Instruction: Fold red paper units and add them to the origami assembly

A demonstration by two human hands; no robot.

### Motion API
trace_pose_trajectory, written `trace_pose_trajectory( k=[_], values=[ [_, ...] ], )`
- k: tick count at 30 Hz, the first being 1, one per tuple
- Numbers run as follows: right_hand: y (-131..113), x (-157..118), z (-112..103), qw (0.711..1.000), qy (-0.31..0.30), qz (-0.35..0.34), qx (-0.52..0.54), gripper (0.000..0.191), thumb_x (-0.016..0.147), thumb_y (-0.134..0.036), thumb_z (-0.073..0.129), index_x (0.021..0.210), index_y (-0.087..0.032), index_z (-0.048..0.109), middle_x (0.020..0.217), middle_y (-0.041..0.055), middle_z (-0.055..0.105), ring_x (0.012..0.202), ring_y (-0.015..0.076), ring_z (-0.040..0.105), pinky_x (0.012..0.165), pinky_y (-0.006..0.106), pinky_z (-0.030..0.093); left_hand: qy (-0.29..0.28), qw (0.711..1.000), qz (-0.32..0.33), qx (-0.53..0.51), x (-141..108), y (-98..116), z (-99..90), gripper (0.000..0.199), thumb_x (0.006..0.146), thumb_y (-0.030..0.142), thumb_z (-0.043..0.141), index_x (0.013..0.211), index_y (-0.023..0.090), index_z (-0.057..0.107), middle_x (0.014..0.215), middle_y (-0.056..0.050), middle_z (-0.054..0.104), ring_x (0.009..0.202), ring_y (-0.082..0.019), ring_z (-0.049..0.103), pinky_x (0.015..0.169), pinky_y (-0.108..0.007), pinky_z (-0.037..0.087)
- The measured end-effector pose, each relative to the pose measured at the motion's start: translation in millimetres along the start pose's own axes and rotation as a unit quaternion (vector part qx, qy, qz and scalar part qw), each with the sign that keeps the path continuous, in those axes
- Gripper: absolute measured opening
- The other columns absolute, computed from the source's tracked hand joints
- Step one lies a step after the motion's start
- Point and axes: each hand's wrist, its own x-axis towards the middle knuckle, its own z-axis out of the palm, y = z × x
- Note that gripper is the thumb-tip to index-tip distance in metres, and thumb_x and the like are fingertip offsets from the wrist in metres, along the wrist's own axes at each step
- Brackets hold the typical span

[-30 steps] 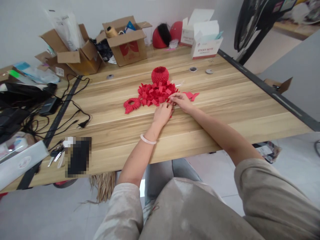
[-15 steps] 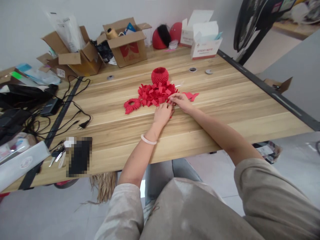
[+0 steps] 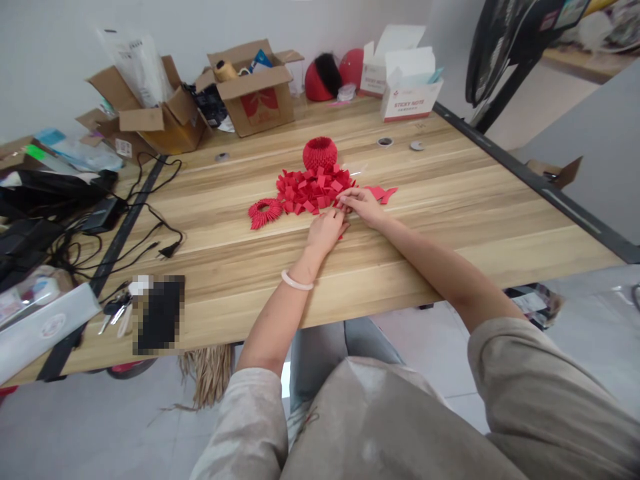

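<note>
My left hand [image 3: 326,230] and my right hand [image 3: 363,205] meet at the near edge of a pile of red folded paper pieces [image 3: 307,190]. Both have their fingers closed at the tips around a small piece of red paper, mostly hidden by the fingers; a red bit shows below the left hand. Behind the pile stands a round red paper vase-like form [image 3: 320,153], built of folded pieces. A red ring of folded paper [image 3: 265,213] lies left of the pile. Flat red paper [image 3: 384,194] lies just beyond my right hand.
Open cardboard boxes [image 3: 257,100] and white sticky-note boxes [image 3: 411,100] line the back of the wooden table [image 3: 475,220]. Black cables [image 3: 150,213] and a dark pixelated object [image 3: 160,313] are at left. Two tape rolls [image 3: 385,142] lie at right, near a fan [image 3: 500,60].
Both hands stay almost in place, with only slight finger movement at the red paper. The whole view has shifted a little.
</note>
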Motion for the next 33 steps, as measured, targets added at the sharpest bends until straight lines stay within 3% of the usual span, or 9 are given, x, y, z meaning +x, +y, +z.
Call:
trace_pose_trajectory(
  k=[3, 8, 12, 15, 20, 25, 29, 33],
  values=[
    [1.0, 0.5, -0.9, 1.000, -0.007, -0.003, 0.014, 0.033, 0.067, -0.046, 0.070, 0.078, -0.015, 0.062, 0.064, -0.0003, 0.062, 0.054, 0.0067, 0.052, 0.054, 0.019, 0.044, 0.031, 0.996, -0.029, -0.078, -1.6, -6.4, -0.9, 0.027, 0.084, 0.042, 0.052, 0.088, 0.017, 0.061, 0.094, -0.009, 0.060, 0.080, -0.019, 0.058, 0.071, -0.029, 0.043],
    [-3.4, -4.1, 3.0, 0.999, -0.019, -0.010, -0.030, 0.037, 0.071, -0.053, 0.063, 0.074, -0.015, 0.062, 0.067, 0.0020, 0.064, 0.056, 0.0084, 0.054, 0.056, 0.021, 0.045, 0.168, 0.958, -0.101, -0.208, -2.6, -21.7, -6.0, 0.035, 0.087, 0.043, 0.045, 0.068, 0.017, 0.054, 0.064, -0.001, 0.057, 0.061, -0.012, 0.051, 0.064, -0.024, 0.040],
    [-8.3, -12.0, 10.4, 0.983, -0.106, -0.057, -0.140, 0.036, 0.071, -0.051, 0.064, 0.069, -0.015, 0.065, 0.060, 0.0004, 0.061, 0.055, 0.0096, 0.052, 0.055, 0.022, 0.043, 0.232, 0.931, -0.160, -0.233, -1.6, -26.9, -8.1, 0.037, 0.086, 0.044, 0.045, 0.062, 0.017, 0.050, 0.057, 0.002, 0.052, 0.056, -0.010, 0.046, 0.060, -0.023, 0.036],
    [-8.8, -14.7, 13.0, 0.965, -0.154, -0.093, -0.192, 0.034, 0.070, -0.049, 0.065, 0.066, -0.016, 0.066, 0.063, 0.0011, 0.062, 0.059, 0.0114, 0.052, 0.058, 0.023, 0.042, 0.230, 0.929, -0.162, -0.240, -1.9, -24.7, -8.7, 0.036, 0.086, 0.043, 0.046, 0.061, 0.017, 0.049, 0.056, 0.002, 0.050, 0.055, -0.010, 0.045, 0.058, -0.023, 0.035],
    [-8.4, -13.1, 11.5, 0.964, -0.157, -0.108, -0.186, 0.035, 0.074, -0.050, 0.060, 0.066, -0.016, 0.066, 0.064, 0.0017, 0.061, 0.063, 0.0128, 0.053, 0.063, 0.025, 0.043, 0.219, 0.933, -0.126, -0.255, -3.5, -20.6, -9.4, 0.033, 0.085, 0.042, 0.049, 0.063, 0.017, 0.051, 0.058, 0.002, 0.052, 0.056, -0.010, 0.046, 0.060, -0.023, 0.036],
    [-10.6, -15.3, 13.8, 0.958, -0.178, -0.134, -0.179, 0.029, 0.071, -0.046, 0.065, 0.067, -0.018, 0.068, 0.072, 0.0035, 0.065, 0.070, 0.0155, 0.057, 0.072, 0.028, 0.045, 0.222, 0.932, -0.129, -0.256, -2.6, -20.6, -8.6, 0.033, 0.084, 0.041, 0.051, 0.061, 0.017, 0.050, 0.057, 0.003, 0.052, 0.056, -0.010, 0.046, 0.060, -0.023, 0.037],
    [-8.8, -16.8, 15.0, 0.957, -0.154, -0.159, -0.189, 0.022, 0.071, -0.040, 0.065, 0.067, -0.018, 0.067, 0.071, 0.0029, 0.064, 0.068, 0.0146, 0.056, 0.070, 0.027, 0.044, 0.207, 0.933, -0.118, -0.269, -1.4, -20.5, -6.8, 0.032, 0.083, 0.040, 0.053, 0.060, 0.017, 0.051, 0.056, 0.003, 0.052, 0.055, -0.010, 0.047, 0.060, -0.022, 0.037],
    [-4.8, -14.2, 12.1, 0.968, -0.110, -0.130, -0.185, 0.024, 0.075, -0.038, 0.061, 0.066, -0.016, 0.061, 0.063, 0.0002, 0.058, 0.058, 0.0112, 0.050, 0.058, 0.024, 0.040, 0.210, 0.927, -0.095, -0.297, -1.8, -21.5, -5.7, 0.032, 0.082, 0.042, 0.053, 0.063, 0.017, 0.054, 0.057, 0.003, 0.052, 0.056, -0.009, 0.047, 0.059, -0.022, 0.037]
  ],
)
